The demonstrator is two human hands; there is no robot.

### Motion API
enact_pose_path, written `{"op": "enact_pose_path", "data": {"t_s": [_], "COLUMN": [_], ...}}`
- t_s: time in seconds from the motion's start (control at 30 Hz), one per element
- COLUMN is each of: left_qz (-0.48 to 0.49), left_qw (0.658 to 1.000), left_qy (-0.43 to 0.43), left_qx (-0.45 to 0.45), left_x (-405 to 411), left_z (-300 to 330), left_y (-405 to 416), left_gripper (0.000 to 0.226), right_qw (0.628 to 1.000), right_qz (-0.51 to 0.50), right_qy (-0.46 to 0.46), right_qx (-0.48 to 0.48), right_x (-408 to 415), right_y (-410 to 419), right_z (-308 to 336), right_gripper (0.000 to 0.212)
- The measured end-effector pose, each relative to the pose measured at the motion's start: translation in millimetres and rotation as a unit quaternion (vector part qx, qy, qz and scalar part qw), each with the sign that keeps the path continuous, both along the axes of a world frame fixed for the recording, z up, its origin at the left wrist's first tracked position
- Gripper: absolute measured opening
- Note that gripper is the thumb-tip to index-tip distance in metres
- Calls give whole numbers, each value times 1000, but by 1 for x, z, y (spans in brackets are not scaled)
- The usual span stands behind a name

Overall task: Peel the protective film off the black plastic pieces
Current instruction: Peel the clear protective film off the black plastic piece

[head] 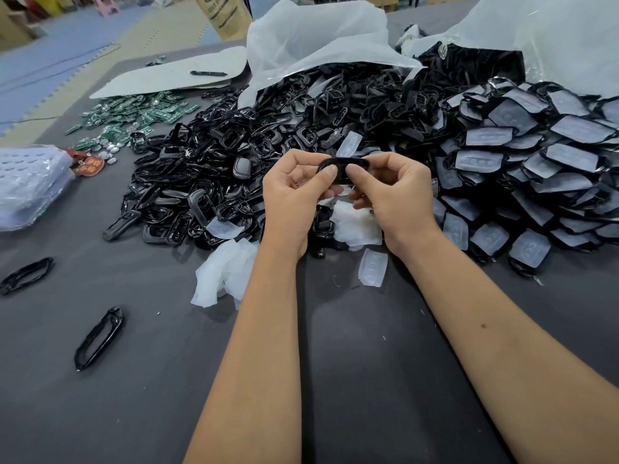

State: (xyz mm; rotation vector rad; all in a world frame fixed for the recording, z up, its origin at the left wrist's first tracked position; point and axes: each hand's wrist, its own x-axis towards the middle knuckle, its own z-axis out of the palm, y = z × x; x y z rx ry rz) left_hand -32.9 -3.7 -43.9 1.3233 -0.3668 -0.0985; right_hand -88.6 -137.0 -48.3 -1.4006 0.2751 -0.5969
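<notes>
My left hand and my right hand together hold one black plastic ring-shaped piece above the table, thumbs pinching its near edge. Whether film is on it cannot be told. Behind my hands lies a big heap of glossy black frames. To the right is a heap of black pieces covered with whitish film. Loose peeled film lies below my left wrist, and more film scraps lie between my wrists.
Two single black frames lie on the grey table at the left. Green circuit boards sit far left, a plastic-wrapped basket at the left edge, and white plastic bags at the back.
</notes>
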Motion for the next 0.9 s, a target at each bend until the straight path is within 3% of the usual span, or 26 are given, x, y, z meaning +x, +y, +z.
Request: {"op": "enact_pose_path", "data": {"t_s": [0.3, 0.73, 0.9], "left_qz": [-3, 36, 8], "left_qw": [1000, 997, 999], "left_qy": [5, -30, 6], "left_qx": [-3, 65, 42], "left_x": [0, 1, 0], "left_z": [0, -2, 0], "left_y": [1, -1, 0], "left_gripper": [16, 27, 26], "right_qw": [999, 983, 993], "right_qz": [45, -37, -3], "right_qy": [-1, 14, -17], "right_qx": [14, -180, -113], "right_x": [-2, -1, 0], "right_y": [-4, -5, -5], "right_z": [3, 1, -4], "right_gripper": [13, 15, 11]}}
